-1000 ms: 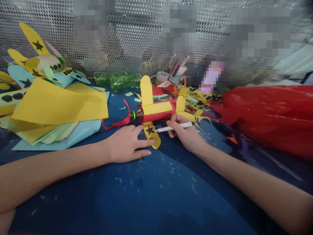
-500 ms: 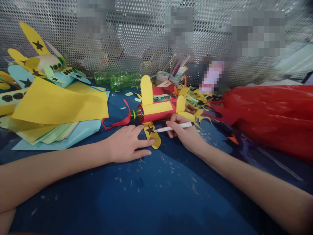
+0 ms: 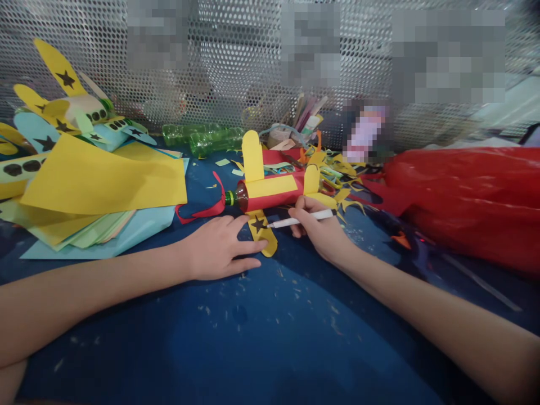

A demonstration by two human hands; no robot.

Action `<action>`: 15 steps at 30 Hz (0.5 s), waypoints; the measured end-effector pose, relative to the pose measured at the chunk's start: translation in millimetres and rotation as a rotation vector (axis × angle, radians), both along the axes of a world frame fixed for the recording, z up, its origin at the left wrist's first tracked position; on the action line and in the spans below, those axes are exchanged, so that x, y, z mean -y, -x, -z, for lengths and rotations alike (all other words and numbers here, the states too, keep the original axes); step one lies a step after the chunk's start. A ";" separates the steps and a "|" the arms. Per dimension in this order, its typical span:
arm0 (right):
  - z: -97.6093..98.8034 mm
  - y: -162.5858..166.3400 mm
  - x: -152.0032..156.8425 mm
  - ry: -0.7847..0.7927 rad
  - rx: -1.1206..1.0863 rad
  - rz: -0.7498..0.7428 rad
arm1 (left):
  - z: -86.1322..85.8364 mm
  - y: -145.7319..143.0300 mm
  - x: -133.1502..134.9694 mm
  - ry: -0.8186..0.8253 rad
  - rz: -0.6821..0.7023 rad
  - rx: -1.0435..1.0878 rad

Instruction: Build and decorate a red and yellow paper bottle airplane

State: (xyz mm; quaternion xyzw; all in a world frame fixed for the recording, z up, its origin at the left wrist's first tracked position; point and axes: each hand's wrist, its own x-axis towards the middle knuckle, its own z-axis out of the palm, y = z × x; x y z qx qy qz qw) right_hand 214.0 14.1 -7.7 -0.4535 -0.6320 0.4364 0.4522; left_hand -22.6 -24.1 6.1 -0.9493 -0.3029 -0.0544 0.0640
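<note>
A toy plane (image 3: 276, 197) made from a plastic bottle wrapped in red and yellow paper lies on its side in front of me, its green neck pointing left. Its near yellow wing (image 3: 270, 246) carries a black star (image 3: 258, 224). My left hand (image 3: 223, 247) lies flat with fingers spread, the fingertips pressing on that wing's left edge. In my right hand (image 3: 318, 228) is a white marker (image 3: 301, 219), gripped between thumb and fingers, its tip at the star's right side. A curled red paper strip (image 3: 206, 209) sits by the bottle neck.
Yellow and blue paper sheets (image 3: 105, 180) are stacked at left, with finished paper planes (image 3: 84, 112) behind. Green bottles (image 3: 202, 138) lie at the back. Paper scraps (image 3: 337, 169) and a red plastic bag (image 3: 468, 197) are on the right. A perforated metal screen (image 3: 236, 62) stands behind the blue table (image 3: 236, 349).
The marker in my right hand has shifted very slightly to the right along the star. My left hand and the plane have stayed in place.
</note>
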 end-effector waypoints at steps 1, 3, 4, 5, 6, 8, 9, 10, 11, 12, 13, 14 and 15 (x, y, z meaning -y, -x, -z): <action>0.1 -0.1 -0.2 0.001 -0.001 0.005 | 0.2 0.0 0.0 -0.003 -0.001 0.001; 0.2 -0.4 -0.5 0.001 0.001 0.006 | 0.5 0.0 -0.2 -0.006 -0.001 0.004; 0.3 -0.6 -0.6 0.001 0.004 0.004 | 0.7 0.0 -0.3 -0.006 0.000 0.006; 0.4 -0.7 -0.6 -0.001 0.008 0.003 | 0.8 0.0 -0.5 -0.008 0.001 0.009; 0.6 -0.8 -0.6 -0.003 0.009 0.004 | 0.8 0.0 -0.6 -0.009 0.003 0.012; 0.8 -0.9 -0.4 -0.006 0.012 0.005 | 0.7 0.0 -0.8 -0.007 0.007 0.013; 0.9 -0.8 -0.2 -0.006 0.011 0.006 | 0.5 0.0 -0.9 -0.005 0.007 0.012; 1.0 -0.6 -0.1 -0.005 0.009 0.006 | 0.3 0.0 -0.8 -0.002 0.006 0.009; 0.9 -0.3 0.0 -0.004 0.006 0.006 | 0.2 0.0 -0.8 0.002 0.005 0.006; 0.8 0.0 0.2 -0.002 0.002 0.005 | 0.0 0.0 -0.7 0.004 0.004 0.003; 0.6 0.4 0.3 -0.001 -0.003 0.005 | -0.1 0.1 -0.6 0.005 0.003 0.001; 0.3 0.7 0.4 0.001 -0.008 0.004 | -0.1 0.2 -0.6 0.005 0.003 0.001; 0.0 0.9 0.4 0.003 -0.011 0.003 | 0.0 0.3 -0.5 0.005 0.004 0.003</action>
